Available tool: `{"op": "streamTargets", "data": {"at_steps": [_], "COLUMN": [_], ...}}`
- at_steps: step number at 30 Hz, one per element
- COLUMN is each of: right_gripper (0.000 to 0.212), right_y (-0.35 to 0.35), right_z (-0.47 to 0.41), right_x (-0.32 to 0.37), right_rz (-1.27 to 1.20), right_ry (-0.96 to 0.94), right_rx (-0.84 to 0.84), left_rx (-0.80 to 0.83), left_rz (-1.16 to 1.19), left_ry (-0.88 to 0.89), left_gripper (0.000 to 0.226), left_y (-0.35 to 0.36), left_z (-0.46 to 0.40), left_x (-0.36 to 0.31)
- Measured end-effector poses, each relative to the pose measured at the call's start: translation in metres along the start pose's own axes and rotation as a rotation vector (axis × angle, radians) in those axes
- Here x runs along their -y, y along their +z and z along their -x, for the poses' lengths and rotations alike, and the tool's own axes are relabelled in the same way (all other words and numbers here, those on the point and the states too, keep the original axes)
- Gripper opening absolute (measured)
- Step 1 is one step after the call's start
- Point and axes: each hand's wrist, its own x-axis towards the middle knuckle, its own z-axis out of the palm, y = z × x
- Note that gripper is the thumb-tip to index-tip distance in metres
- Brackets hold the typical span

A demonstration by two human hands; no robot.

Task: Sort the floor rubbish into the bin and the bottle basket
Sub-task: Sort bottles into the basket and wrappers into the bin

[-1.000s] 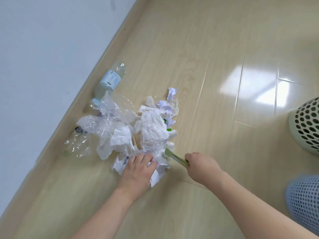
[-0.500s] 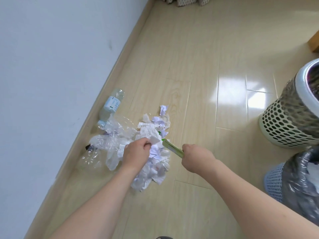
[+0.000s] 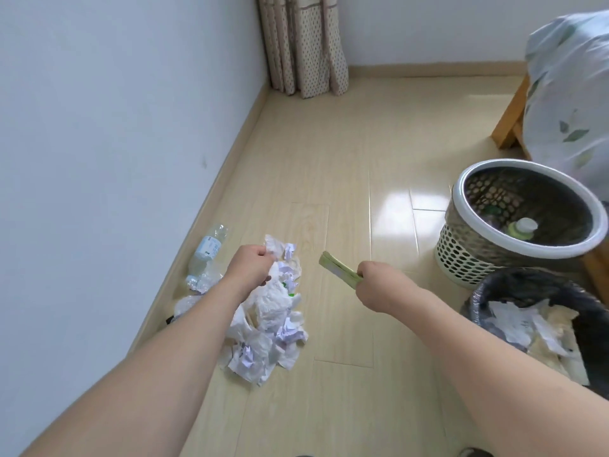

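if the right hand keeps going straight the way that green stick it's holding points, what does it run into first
The right hand holds the green stick aimed up-left. That line crosses bare floor, passing just above the paper pile, so probably the wall's skirting; depth is unclear.

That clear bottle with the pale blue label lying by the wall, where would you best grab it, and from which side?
Take the bottle around its labelled middle, coming down from above on the room side. It lies on its side close along the skirting board, so the wall side looks cramped. Its lower end meets crumpled clear plastic, so the middle is probably the clearest grip.
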Motion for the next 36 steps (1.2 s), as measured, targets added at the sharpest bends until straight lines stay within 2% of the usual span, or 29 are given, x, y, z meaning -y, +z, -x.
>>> {"op": "streamTargets", "data": {"at_steps": [4, 11, 15, 21, 25, 31, 36], "right_gripper": [0.027, 0.018, 0.024, 0.027, 0.032, 0.032, 0.023], "right_y": [-0.026, -0.052, -0.059, -0.054, -0.045, -0.039, -0.041], "right_z": [0.023, 0.067, 0.086, 0.099, 0.097, 0.091, 0.082], "right_x": [-0.043, -0.147, -0.202, -0.271, -0.296, -0.305, -0.287], "right_rz": [-0.153, -0.289, -0.337, -0.369, -0.421, -0.402, -0.342], "right_ry": [0.086, 0.275, 0.398, 0.589, 0.651, 0.636, 0.567], "right_rx": [-0.076, -0.216, -0.269, -0.336, -0.339, -0.328, -0.326], "left_rx": [0.099, 0.402, 0.510, 0.577, 0.600, 0.667, 0.596], "left_rz": [0.047, -0.071, -0.198, -0.373, -0.434, -0.548, -0.531], "left_ry": [0.069, 0.244, 0.306, 0.308, 0.242, 0.271, 0.349], "left_gripper": [0.013, 0.028, 0.026, 0.021, 0.022, 0.023, 0.025], "left_y": [0.029, 0.138, 0.208, 0.296, 0.334, 0.363, 0.359], "left_z": [0.025, 0.086, 0.109, 0.119, 0.114, 0.115, 0.106], "left_x": [-0.074, -0.185, -0.218, -0.226, -0.218, -0.211, -0.209]}}
